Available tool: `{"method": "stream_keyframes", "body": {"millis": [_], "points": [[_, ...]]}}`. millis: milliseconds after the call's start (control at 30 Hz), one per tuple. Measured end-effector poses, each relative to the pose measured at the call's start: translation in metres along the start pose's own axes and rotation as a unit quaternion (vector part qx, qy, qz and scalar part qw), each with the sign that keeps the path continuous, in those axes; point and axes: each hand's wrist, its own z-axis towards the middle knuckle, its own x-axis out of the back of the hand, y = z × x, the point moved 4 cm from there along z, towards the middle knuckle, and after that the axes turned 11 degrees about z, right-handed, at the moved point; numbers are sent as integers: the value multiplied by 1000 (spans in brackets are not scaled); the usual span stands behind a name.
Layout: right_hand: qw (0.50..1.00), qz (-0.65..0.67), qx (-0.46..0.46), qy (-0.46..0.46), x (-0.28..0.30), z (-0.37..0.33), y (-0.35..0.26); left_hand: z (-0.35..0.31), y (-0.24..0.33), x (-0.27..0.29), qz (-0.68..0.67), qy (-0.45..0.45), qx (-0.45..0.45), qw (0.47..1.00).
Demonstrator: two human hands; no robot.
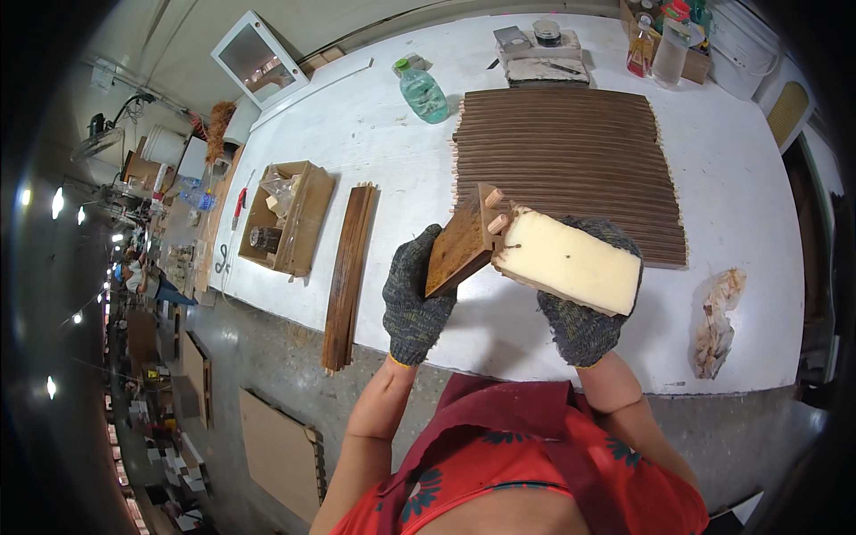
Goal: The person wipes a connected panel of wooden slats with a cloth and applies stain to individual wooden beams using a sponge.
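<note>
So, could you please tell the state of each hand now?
Left hand: closed, holding a brown wooden piece.
Right hand: closed, holding a cream sponge-like block.

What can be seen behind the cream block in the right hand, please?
Around the cream block's edges, the gloved right hand shows, with dark wooden slats and white table beyond. Much of the hand and whatever lies directly behind are covered.

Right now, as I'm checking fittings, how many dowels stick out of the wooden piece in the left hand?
2 visible: an upper dowel and a lower dowel, both beside the yellow block; others may be hidden.
</note>
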Motion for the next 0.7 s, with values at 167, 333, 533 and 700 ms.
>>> {"method": "stream_keyframes", "body": {"millis": [167, 333, 533, 700], "points": [[999, 47, -15, -3, -4, 4, -3, -4, 3, 7, 26, 14, 9, 1000], [996, 75, -51, -5, -3, 15, -6, -10, 1, 8, -30, 13, 23, 999], [988, 127, -55, 71, -12, 26, 3, -18, 7, 15, -10, 14, 16, 1000], [994, 90, -34, 50, -18, 55, 16, -22, 8, 17, -117, -41, -13, 992]]}}
